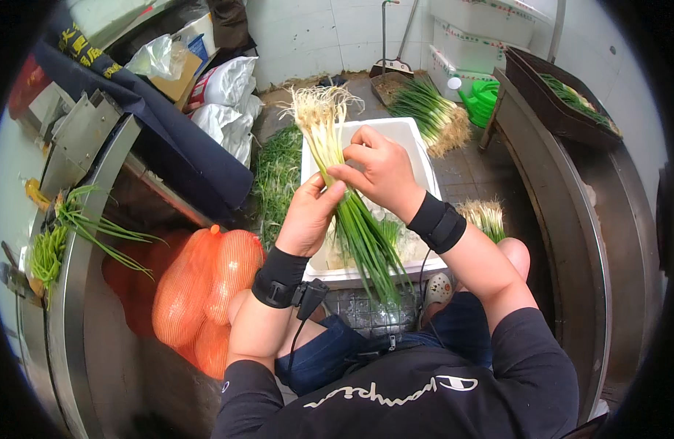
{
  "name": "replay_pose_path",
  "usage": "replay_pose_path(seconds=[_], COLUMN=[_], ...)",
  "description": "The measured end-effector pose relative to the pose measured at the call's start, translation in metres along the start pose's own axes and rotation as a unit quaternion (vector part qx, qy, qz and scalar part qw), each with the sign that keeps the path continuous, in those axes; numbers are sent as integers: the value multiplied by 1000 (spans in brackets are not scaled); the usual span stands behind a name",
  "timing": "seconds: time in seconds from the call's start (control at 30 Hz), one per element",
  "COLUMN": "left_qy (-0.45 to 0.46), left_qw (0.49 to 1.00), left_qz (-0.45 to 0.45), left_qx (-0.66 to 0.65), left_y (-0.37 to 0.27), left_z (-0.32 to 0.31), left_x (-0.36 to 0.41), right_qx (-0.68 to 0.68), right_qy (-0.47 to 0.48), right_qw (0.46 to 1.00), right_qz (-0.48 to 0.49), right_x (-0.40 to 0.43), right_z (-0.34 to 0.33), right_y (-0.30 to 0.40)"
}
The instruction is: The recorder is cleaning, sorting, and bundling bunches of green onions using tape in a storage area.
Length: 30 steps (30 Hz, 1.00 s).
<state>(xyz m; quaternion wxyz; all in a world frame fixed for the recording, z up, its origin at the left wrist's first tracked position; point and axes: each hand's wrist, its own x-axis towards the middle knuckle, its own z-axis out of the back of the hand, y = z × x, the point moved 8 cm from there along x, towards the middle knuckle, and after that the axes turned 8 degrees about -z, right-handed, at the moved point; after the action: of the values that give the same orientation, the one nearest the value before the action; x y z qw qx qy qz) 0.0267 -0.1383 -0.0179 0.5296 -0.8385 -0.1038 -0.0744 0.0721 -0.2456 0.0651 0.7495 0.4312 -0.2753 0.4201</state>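
A bunch of spring onions (364, 230) is held in my left hand (309, 214), thumb across the stalks. Its pale, stringy roots (320, 104) point away from me and the green leaves hang towards me. My right hand (383, 173) meets the bunch from the right, just above the left thumb, with the thumb on the white stalks and the other fingers curled. What its fingertips pinch is partly hidden. Beneath both hands stands a white foam box (419, 134), with water and some greens (391, 230) inside. The bunch covers part of the box.
Leafy trimmings (279, 186) lie left of the box. More spring onions (430, 115) lie behind it, and a smaller bunch (484, 217) sits by my right knee. Orange mesh sacks (205, 296) stand at my left. Steel tables (545, 192) flank me; a green watering can (481, 103) stands beyond.
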Motion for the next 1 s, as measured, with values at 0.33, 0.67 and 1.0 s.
replay_pose_path(seconds=[0.33,0.67,1.0], left_qy=[-33,-55,-22], left_qw=[997,998,997], left_qz=[1,-21,42], left_qx=[-63,4,-60], left_y=[-10,2,2], left_z=[11,17,9], left_x=[-1,2,-1], right_qx=[156,86,80], right_qy=[149,141,131], right_qw=[976,986,986], right_qz=[-11,30,64], right_x=[9,2,1], right_z=[-4,-16,-8], right_y=[-10,-1,-7])
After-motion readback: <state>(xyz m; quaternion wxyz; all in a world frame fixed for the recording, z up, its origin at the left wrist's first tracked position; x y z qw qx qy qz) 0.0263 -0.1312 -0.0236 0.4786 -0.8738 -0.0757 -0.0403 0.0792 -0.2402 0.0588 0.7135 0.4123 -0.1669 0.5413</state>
